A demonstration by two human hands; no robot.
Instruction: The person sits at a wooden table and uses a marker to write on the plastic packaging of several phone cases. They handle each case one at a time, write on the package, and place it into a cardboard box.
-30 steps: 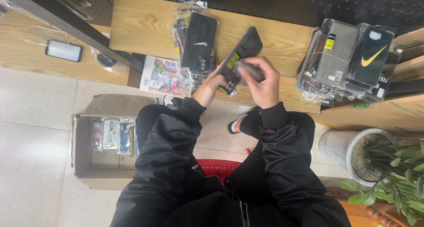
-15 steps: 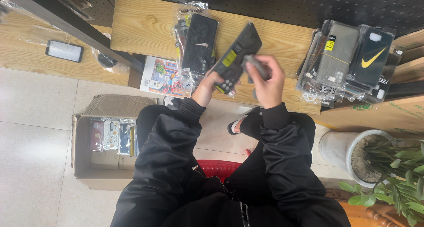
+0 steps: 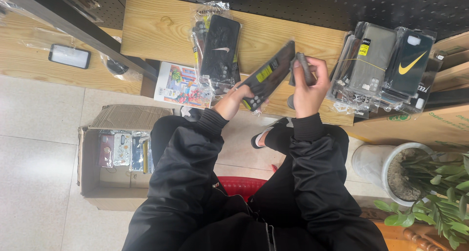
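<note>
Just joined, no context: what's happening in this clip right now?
A seated person in a black jacket is handling phone cases over a wooden shelf. The left hand holds a dark case in a clear sleeve, tilted up; the right hand grips a small dark item, apart from it. Piles of bagged cases lie on the shelf, and a cardboard box with more sits on the floor.
</note>
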